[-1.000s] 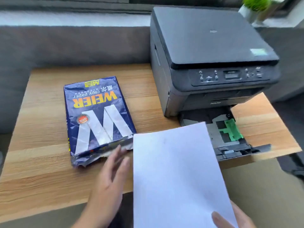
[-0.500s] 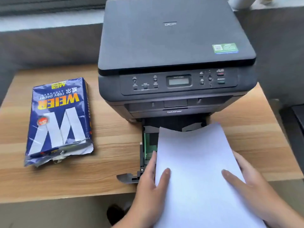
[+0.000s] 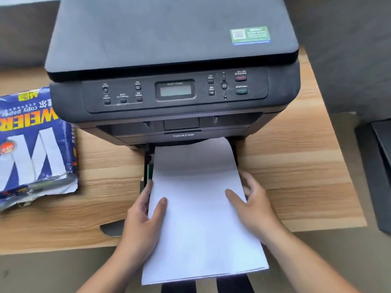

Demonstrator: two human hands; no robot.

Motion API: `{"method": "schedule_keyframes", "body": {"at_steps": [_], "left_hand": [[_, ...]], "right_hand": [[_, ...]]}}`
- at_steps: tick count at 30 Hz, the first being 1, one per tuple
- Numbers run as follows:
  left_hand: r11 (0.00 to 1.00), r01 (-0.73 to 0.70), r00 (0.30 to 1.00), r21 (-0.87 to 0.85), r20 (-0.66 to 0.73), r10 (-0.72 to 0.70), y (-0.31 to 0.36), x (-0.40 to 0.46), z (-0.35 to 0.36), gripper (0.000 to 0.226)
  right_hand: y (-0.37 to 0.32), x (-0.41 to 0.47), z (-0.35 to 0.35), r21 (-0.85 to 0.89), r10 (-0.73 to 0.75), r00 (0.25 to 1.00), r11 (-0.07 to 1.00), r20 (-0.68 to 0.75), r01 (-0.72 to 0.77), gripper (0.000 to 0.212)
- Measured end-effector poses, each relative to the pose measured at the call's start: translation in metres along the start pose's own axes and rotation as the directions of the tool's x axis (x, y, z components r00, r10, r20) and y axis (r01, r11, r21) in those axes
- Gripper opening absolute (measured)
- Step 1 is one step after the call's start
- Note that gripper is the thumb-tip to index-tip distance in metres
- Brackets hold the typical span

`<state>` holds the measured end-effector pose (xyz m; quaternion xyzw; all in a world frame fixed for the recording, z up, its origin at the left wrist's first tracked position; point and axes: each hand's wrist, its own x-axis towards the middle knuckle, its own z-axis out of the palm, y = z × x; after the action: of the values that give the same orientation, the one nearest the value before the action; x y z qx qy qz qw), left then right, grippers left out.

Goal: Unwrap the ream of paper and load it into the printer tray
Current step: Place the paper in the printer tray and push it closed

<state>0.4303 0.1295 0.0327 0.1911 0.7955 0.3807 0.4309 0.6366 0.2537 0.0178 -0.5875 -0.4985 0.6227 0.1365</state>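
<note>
Paper, a thin white stack of smooth sheets [image 3: 196, 208], lies lengthwise in front of the dark grey plastic printer [image 3: 173, 66], its far edge already under the printer's front lip and its near edge hanging out past the edge of the wooden surface [image 3: 296, 176]. Both hands grip it by its long sides: the left hand [image 3: 141, 220] has its thumb on top and fingers curled along the left edge, and the right hand [image 3: 254, 206] mirrors it on the right edge, thumb flat on the sheet.

Judging by this, the unwrapping is done. The blue glossy ream wrapper [image 3: 36, 144] sits on the surface to the left, well apart from the hands, with its near end torn open and crumpled, showing a silvery lining. It looks full enough that paper may remain inside, though I cannot tell.

Loading seems about halfway. The black pull-out tray [image 3: 147, 166] is mostly hidden beneath the stack; only its left wall, a touch of green guide and a grey corner near the left wrist show. What looks left is settling the sheets flat between the guides and pushing the tray shut.

The sheets bow slightly and look limp. The printer has a matte lid, a small display and rounded buttons; the surface is pale laminate with a streaked wood grain.
</note>
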Motion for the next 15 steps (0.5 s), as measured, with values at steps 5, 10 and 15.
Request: {"method": "schedule_keyframes", "body": {"at_steps": [5, 10, 15], "left_hand": [[0.999, 0.002, 1.000, 0.051, 0.018, -0.003, -0.012, -0.003, -0.008, 0.062], [0.998, 0.032, 0.999, 0.050, 0.034, -0.034, -0.012, 0.002, -0.011, 0.064], [0.996, 0.087, 0.995, -0.035, 0.045, -0.085, -0.016, 0.003, -0.015, 0.061]], "right_hand": [[0.006, -0.008, 0.008, -0.088, -0.022, 1.000, 0.996, 0.009, 0.023, 0.063], [0.012, -0.003, 0.016, -0.240, -0.046, 0.998, 0.970, -0.049, 0.032, 0.058], [0.007, 0.003, 0.022, -0.197, -0.003, 0.979, 0.980, -0.202, -0.038, 0.060]]}}
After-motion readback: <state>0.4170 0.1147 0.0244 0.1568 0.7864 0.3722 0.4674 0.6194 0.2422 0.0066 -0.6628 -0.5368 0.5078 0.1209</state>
